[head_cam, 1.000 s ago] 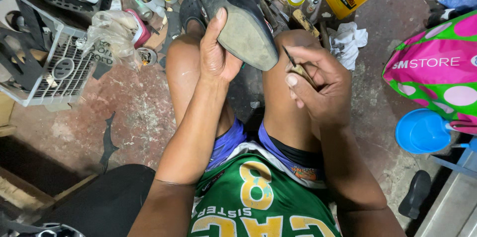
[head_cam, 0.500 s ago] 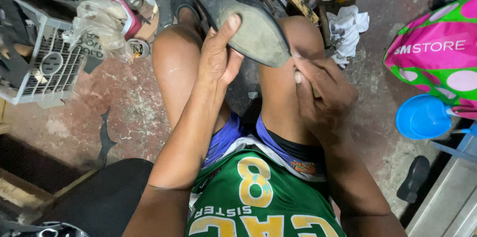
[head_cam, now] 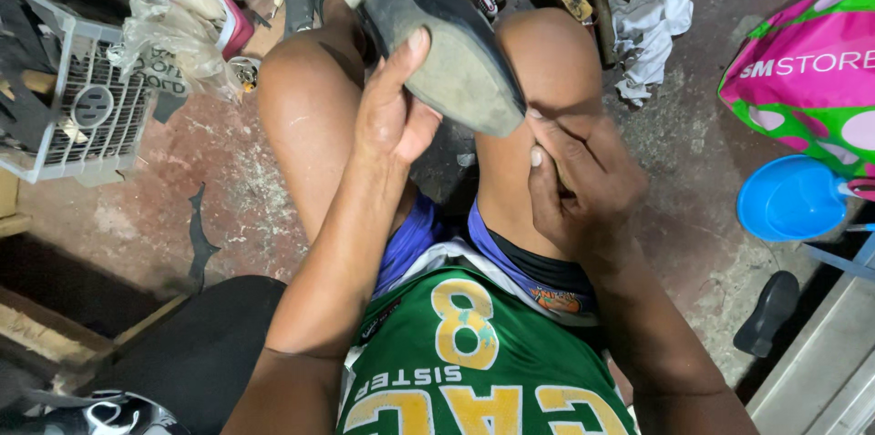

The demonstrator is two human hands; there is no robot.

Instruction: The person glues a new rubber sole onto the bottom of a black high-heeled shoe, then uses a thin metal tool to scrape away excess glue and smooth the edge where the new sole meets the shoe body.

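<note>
— Worn grey leather sole first: we have the dark heeled shoe with its scuffed grey sole [head_cam: 437, 43] turned sole-up above our knees, and our left hand [head_cam: 387, 116] cups its edge from below, thumb spread up along the sole, fingers curled under.

— And our right hand [head_cam: 574, 184]?

— Curled tight at the toe end, fingers pressed together against the sole's tip; whether they pinch a small tool there we cannot tell.

— So which step, by our reckoning?

— Working the toe edge of the sole, we judge. The next move would call for a steady left hold and fine pressure at that tip.

— Counts, going outward?

— One shoe, two hands. Beyond the right hand, one crumpled white rag [head_cam: 649, 34], one round blue plastic bowl [head_cam: 791, 200], one pink and green spotted bag [head_cam: 811, 70]. Beyond the left, one white wire basket [head_cam: 87, 116].
</note>
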